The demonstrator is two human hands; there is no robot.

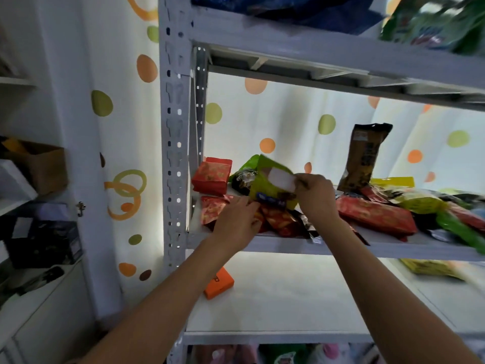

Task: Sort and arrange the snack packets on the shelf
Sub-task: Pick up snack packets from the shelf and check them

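A white metal shelf (275, 245) carries a jumble of snack packets. My right hand (316, 195) pinches the upper right edge of a green packet (270, 183) with a white label, held tilted above the pile. My left hand (236, 223) reaches in below it, with its fingers on a red packet (214, 208) lying flat at the shelf's left end. Two stacked red boxes (211, 176) stand at the back left. A dark brown packet (363, 158) stands upright further right. More red (375, 215), yellow (420, 202) and green (456, 227) packets lie heaped to the right.
The shelf's upright post (174, 153) stands just left of my left hand. An orange box (219, 283) and a yellow packet (430, 266) lie on the shelf below. Blue and green bags sit on the shelf above (315, 9). A cupboard with boxes (42, 166) is at the far left.
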